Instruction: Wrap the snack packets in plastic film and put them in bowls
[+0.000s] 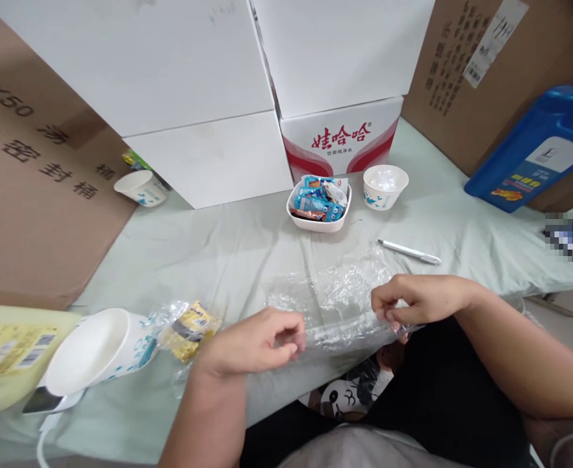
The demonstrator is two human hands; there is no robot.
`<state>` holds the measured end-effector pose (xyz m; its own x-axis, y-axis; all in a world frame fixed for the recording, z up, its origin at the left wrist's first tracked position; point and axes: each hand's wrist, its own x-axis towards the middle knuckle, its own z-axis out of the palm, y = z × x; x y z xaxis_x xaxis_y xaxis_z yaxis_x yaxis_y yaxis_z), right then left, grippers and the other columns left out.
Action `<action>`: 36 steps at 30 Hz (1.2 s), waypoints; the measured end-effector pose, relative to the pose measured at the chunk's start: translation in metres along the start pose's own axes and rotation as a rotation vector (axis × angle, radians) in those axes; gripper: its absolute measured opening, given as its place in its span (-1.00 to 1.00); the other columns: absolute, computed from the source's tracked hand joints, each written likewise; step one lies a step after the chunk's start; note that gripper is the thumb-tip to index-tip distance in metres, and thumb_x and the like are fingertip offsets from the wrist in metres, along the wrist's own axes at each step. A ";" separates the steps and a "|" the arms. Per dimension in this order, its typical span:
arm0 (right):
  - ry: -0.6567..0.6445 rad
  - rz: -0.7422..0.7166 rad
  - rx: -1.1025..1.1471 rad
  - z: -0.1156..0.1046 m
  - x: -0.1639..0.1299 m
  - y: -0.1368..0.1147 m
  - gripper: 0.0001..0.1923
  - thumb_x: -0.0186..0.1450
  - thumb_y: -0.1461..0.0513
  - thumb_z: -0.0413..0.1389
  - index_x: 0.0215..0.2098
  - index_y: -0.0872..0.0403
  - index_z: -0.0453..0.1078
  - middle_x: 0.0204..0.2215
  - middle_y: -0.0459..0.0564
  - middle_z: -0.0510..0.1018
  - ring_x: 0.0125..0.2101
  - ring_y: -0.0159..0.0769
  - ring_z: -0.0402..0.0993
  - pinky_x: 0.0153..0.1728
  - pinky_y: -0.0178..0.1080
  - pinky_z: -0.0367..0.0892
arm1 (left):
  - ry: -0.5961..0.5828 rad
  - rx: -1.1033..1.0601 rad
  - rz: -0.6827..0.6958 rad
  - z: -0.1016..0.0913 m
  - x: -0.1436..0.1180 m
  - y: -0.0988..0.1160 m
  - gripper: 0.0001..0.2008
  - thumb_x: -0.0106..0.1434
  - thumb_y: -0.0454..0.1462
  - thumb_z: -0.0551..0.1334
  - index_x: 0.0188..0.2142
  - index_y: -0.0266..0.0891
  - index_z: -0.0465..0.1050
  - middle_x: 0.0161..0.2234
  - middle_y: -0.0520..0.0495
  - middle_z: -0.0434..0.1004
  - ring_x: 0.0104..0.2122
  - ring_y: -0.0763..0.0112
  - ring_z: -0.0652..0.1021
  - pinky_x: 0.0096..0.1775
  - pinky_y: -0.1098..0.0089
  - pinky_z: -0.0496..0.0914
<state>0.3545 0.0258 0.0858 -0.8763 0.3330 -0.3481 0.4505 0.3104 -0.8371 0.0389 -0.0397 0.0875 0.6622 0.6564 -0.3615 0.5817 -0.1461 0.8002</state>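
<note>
A clear crinkled plastic bag (pixel 338 299) lies on the pale green cloth (pixel 228 253) in front of me. My left hand (pixel 254 344) pinches its near edge on the left, and my right hand (pixel 413 302) pinches the same edge on the right, so the bag is stretched between them. Just left of my left hand a small yellow snack packet (pixel 191 328) lies inside thin clear wrap, beside a paper cup (pixel 96 351) tipped on its side.
A white bowl of wrapped snacks (pixel 319 203), an upright paper cup (pixel 384 186) and a white pen (pixel 409 251) sit beyond the bag. White boxes (pixel 208 97) and brown cartons (pixel 28 195) wall the back. A blue bottle (pixel 534 153) lies at the right; a yellow bottle (pixel 8 354) at the left.
</note>
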 end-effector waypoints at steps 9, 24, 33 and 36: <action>0.303 0.350 -0.259 -0.018 0.022 0.030 -0.75 0.22 0.15 0.08 -0.15 0.05 0.37 -0.45 -0.08 0.57 -0.45 -0.28 0.48 -0.40 -0.28 0.25 | 0.519 -0.134 -0.250 -0.010 0.020 -0.048 -0.71 0.14 -0.18 0.17 -0.14 -0.18 0.32 -0.43 0.06 0.45 -0.44 0.38 0.53 -0.35 0.36 0.40; 0.429 0.506 -0.607 -0.019 0.021 0.039 -0.82 0.27 0.21 -0.01 -0.29 0.04 0.43 -0.40 -0.02 0.59 -0.42 -0.26 0.46 -0.44 -0.28 0.14 | 0.570 0.143 -0.295 -0.010 0.025 -0.054 -0.81 0.18 -0.24 0.10 -0.21 -0.16 0.39 -0.42 0.04 0.49 -0.42 0.40 0.49 -0.34 0.39 0.33; 0.452 0.607 -0.778 -0.014 0.028 0.033 -0.67 0.35 0.16 -0.15 -0.28 0.07 0.43 -0.39 0.09 0.58 -0.36 -0.16 0.49 -0.44 -0.24 0.11 | 0.628 0.397 -0.481 -0.009 0.038 -0.047 -0.80 0.31 -0.18 0.02 -0.30 -0.14 0.39 -0.41 0.00 0.51 -0.39 0.32 0.49 -0.34 0.37 0.23; 0.451 0.626 -0.792 -0.014 0.028 0.032 -0.68 0.34 0.16 -0.13 -0.28 0.07 0.44 -0.38 0.09 0.58 -0.35 -0.15 0.49 -0.42 -0.23 0.14 | 0.576 0.364 -0.460 -0.010 0.036 -0.045 -0.72 0.26 -0.01 0.11 -0.24 -0.13 0.38 -0.38 0.01 0.51 -0.37 0.32 0.50 -0.34 0.38 0.25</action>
<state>0.3470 0.0574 0.0549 -0.3852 0.8745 -0.2947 0.9156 0.4021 -0.0036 0.0320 -0.0019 0.0430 0.0315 0.9716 -0.2345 0.9182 0.0645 0.3908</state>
